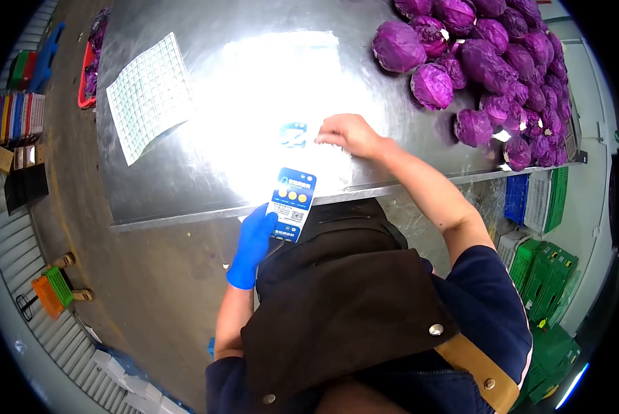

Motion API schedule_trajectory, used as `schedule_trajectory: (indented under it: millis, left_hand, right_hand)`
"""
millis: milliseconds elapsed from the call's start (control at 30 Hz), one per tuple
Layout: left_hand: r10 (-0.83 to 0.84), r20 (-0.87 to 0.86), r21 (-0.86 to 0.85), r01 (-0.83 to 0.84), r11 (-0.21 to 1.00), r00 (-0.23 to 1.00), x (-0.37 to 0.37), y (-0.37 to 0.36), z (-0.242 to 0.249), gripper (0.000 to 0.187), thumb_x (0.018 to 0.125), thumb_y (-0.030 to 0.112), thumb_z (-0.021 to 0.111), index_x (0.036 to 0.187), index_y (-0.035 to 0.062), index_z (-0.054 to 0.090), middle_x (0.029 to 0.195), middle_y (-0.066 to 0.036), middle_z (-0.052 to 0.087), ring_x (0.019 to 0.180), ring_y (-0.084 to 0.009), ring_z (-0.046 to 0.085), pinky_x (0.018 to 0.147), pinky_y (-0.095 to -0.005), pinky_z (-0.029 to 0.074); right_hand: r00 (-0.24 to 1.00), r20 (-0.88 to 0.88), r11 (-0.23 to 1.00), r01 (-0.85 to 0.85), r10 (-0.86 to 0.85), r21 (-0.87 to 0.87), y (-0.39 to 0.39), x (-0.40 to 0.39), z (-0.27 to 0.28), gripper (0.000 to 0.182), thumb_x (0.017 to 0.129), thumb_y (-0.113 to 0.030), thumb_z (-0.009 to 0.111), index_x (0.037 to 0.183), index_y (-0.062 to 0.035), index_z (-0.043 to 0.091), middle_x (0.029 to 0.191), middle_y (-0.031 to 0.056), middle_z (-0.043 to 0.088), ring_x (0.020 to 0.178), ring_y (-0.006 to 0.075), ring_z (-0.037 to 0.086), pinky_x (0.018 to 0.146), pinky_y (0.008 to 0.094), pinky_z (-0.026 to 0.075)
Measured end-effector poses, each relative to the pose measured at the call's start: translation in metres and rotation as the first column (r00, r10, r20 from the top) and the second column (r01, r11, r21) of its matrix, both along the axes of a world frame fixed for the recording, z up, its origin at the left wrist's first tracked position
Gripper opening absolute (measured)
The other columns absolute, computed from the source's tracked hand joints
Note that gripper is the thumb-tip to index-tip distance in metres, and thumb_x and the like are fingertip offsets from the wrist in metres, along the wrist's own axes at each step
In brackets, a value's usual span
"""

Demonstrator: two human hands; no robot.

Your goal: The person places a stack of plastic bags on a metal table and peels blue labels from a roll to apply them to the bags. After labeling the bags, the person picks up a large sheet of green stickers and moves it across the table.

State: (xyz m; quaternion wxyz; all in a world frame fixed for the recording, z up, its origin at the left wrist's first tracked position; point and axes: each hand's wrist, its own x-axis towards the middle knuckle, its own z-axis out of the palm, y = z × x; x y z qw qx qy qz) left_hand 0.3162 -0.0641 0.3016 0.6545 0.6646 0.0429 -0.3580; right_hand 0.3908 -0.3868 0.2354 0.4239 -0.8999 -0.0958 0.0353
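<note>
My left hand (254, 238), in a blue glove, is closed on a strip of blue and white printed labels (294, 203) with yellow circles and a square code. It is held out by the table's front edge. My bare right hand (347, 134) is over the steel tabletop (206, 148), fingers bent and drawn together. Just left of its fingertips is a small blue and white label (293, 135), washed out by glare. Whether the fingertips touch it or pinch something small, I cannot make out.
Red cabbages (499, 65) are piled at the table's right. A green-gridded sheet (151, 96) lies at the left. A red crate (87, 76) stands beyond the left edge. Green crates (547, 276) are stacked at the right, below the table.
</note>
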Motion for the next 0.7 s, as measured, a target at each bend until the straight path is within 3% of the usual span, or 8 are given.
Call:
schedule_trajectory:
  millis: [67,167,200,233,300,333,467,700]
  left_hand:
    - [0.009,0.018,0.003,-0.009,1.0,1.0,0.0,0.0,-0.001,0.038,0.095,0.022,0.054,0.122,-0.0046,0.055,0.108,-0.011,0.065,0.095,-0.0155,0.062,0.083,-0.0291,0.05]
    - [0.023,0.014,-0.006,-0.022,1.0,1.0,0.001,-0.003,0.005,0.038,0.095,0.022,0.053,0.122,-0.0044,0.055,0.107,-0.011,0.065,0.095,-0.0156,0.062,0.083,-0.0291,0.05]
    - [0.011,0.025,-0.001,-0.011,1.0,1.0,0.002,-0.003,0.006,0.037,0.095,0.022,0.053,0.122,-0.0045,0.055,0.107,-0.011,0.065,0.095,-0.0156,0.062,0.083,-0.029,0.05]
    - [0.0,0.032,0.007,0.0,1.0,0.999,0.002,-0.002,0.007,0.037,0.096,0.021,0.053,0.122,-0.0046,0.055,0.107,-0.011,0.065,0.094,-0.0155,0.062,0.083,-0.0288,0.05]
    - [-0.039,0.063,0.015,0.038,0.999,0.997,0.003,-0.003,0.01,0.036,0.095,0.02,0.053,0.122,-0.0049,0.055,0.105,-0.011,0.065,0.094,-0.016,0.062,0.083,-0.0284,0.05]
    - [-0.058,0.08,0.021,0.056,0.998,0.995,0.005,-0.003,0.012,0.036,0.095,0.019,0.053,0.122,-0.0051,0.055,0.104,-0.01,0.065,0.094,-0.0162,0.062,0.083,-0.0282,0.05]
    - [0.086,0.253,0.034,-0.097,0.995,0.964,0.016,-0.028,0.036,0.029,0.092,0.015,0.058,0.114,-0.0033,0.06,0.1,-0.008,0.066,0.091,-0.0141,0.061,0.079,-0.0275,0.049]
    - [0.112,0.302,0.366,-0.224,0.903,0.947,0.006,-0.025,0.025,0.017,0.082,0.015,0.071,0.084,-0.0017,0.068,0.067,-0.001,0.061,0.063,-0.0057,0.049,0.055,-0.025,0.04]
  right_hand:
    - [0.886,-0.376,0.872,0.391,-0.271,0.294,-0.011,0.02,0.007,0.02,0.091,-0.027,0.057,0.088,-0.0084,0.064,0.072,0.0006,0.057,0.069,0.0121,0.053,0.068,0.0314,0.044]
    - [0.583,0.003,0.541,0.753,-0.813,0.373,-0.012,0.037,0.078,0.029,0.097,-0.025,0.048,0.092,0.0007,0.06,0.076,0.0027,0.057,0.07,0.0109,0.052,0.067,0.0275,0.044]
    - [0.716,0.031,0.668,0.633,-0.697,0.391,0.002,0.025,0.084,0.027,0.093,-0.023,0.055,0.102,0.0024,0.06,0.086,0.0057,0.062,0.075,0.0132,0.056,0.07,0.0286,0.047]
    - [0.843,-0.334,0.68,0.537,-0.421,0.499,0.021,0.005,0.073,0.037,0.091,-0.024,0.06,0.117,0.002,0.057,0.098,0.0079,0.064,0.074,0.0139,0.056,0.07,0.0299,0.048]
    - [0.776,-0.629,0.982,0.078,0.05,0.174,0.059,-0.013,0.135,0.04,0.089,-0.022,0.062,0.123,-0.0014,0.054,0.114,0.0102,0.063,0.094,0.0147,0.061,0.082,0.0284,0.049]
    - [0.786,-0.553,0.868,0.043,0.277,0.495,0.068,-0.024,0.12,0.04,0.082,-0.015,0.07,0.118,-0.0014,0.058,0.106,0.0093,0.066,0.09,0.0125,0.061,0.082,0.0279,0.049]
    - [0.901,-0.402,0.931,-0.008,0.165,0.365,0.087,-0.038,0.132,0.026,0.082,-0.009,0.07,0.106,-0.0005,0.064,0.083,0.0088,0.07,0.063,0.0086,0.062,0.06,0.0241,0.051]
    - [0.986,-0.141,0.996,-0.089,0.092,0.032,0.083,-0.046,0.113,0.022,0.086,-0.024,0.065,0.095,-0.0042,0.064,0.078,0.0178,0.065,0.069,0.0342,0.064,0.063,0.037,0.052]
